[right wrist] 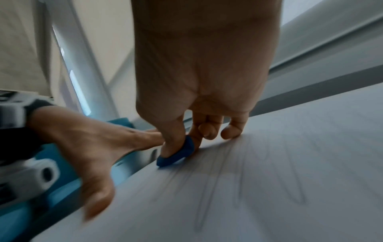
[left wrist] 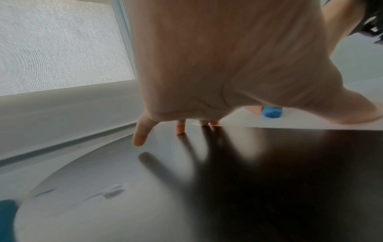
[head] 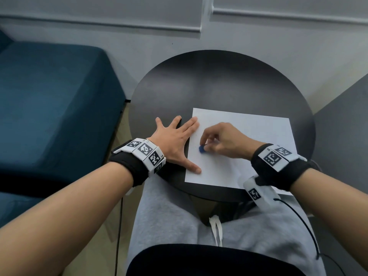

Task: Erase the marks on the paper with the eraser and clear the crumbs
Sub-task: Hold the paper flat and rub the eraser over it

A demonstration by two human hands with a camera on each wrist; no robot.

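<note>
A white sheet of paper [head: 249, 140] lies on the round black table [head: 209, 82], on its right half. My right hand [head: 221, 138] pinches a small blue eraser [head: 201, 149] between thumb and forefinger and presses it on the paper's left part. The right wrist view shows the eraser [right wrist: 178, 153] bent against the sheet, with faint pencil strokes [right wrist: 248, 188] across the paper [right wrist: 290, 163]. My left hand [head: 177, 140] lies flat with spread fingers, thumb and forefinger on the paper's left edge. The eraser [left wrist: 271, 112] shows past the left palm [left wrist: 228, 57].
A dark blue sofa [head: 49, 100] stands left of the table. Grey wall panels [head: 179, 22] rise behind it. The table's near edge sits over my lap in grey trousers [head: 179, 216]. A black cable [head: 302, 222] hangs from my right wrist band.
</note>
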